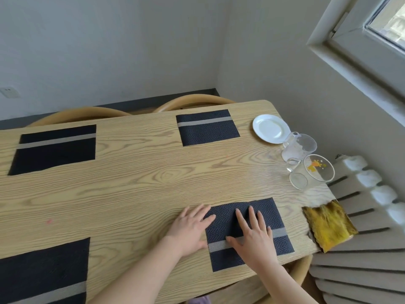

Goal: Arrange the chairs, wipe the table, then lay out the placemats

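Several dark placemats with a grey stripe lie on the wooden table (153, 172). One placemat (269, 213) sits at the near right edge. My right hand (254, 238) lies flat on it with straight fingers. My left hand (188, 229) rests flat at its left edge, partly on the wood. A second placemat (207, 127) lies at the far right, a third placemat (54, 149) at the far left, and another placemat (43, 273) at the near left. Curved chair backs (192, 102) show behind the far edge.
A white plate (270, 128) and two glass cups (298, 148) (311, 172) stand at the table's right end. A yellow cloth (328, 227) hangs over the right corner beside a white radiator (361, 216). Another chair (300, 270) sits below the near right edge.
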`<state>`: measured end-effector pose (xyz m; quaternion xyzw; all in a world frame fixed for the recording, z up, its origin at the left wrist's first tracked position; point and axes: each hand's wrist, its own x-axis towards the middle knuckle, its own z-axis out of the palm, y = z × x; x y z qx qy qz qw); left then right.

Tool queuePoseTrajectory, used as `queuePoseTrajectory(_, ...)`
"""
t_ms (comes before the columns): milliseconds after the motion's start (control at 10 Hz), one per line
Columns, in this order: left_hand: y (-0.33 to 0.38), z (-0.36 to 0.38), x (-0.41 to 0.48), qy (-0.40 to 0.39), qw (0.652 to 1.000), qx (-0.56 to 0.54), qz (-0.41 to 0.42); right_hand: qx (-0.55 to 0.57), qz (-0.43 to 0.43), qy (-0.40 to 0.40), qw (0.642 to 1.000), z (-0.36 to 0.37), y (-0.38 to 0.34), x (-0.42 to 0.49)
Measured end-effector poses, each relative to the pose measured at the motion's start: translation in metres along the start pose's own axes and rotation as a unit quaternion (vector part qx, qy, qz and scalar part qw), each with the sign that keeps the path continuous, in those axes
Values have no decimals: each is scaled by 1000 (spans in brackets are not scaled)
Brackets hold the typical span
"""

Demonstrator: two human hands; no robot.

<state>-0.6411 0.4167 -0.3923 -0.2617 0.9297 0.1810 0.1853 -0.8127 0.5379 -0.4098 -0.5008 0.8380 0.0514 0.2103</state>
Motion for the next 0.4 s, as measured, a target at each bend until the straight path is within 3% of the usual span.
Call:
queuePoseTrajectory(200, -3, -10, -5, 13, 1000, -15, -13, -10, 0, -8, 1000, -9, -1, 3)
queuePoseTrajectory(400, -13, -16, -30, 39, 998, -48, -27, -28, -46, 35, 998, -19, -18, 2)
